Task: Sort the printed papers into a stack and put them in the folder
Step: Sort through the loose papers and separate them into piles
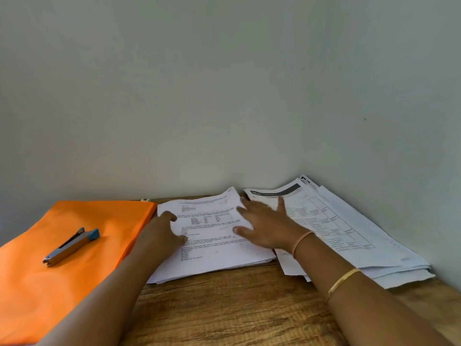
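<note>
Lying flat near the back of the wooden table [224,308], a stack of printed papers [212,248] sits between an orange folder [50,283] on its left and a looser, fanned pile of printed sheets [361,236] on its right, which touches the wall [224,96]. The left hand [162,231] rests on the stack's left edge with fingers curled and thumb on the top sheet; I cannot tell if it grasps any paper. The right hand [267,226], slightly blurred, is released with fingers spread flat over the stack's right side, reaching across the edge of the fanned pile. A thin band [303,242] circles that wrist and a second band [343,280] sits further up the forearm. The folder lies closed, with a stapler [71,245] on top of it.
</note>
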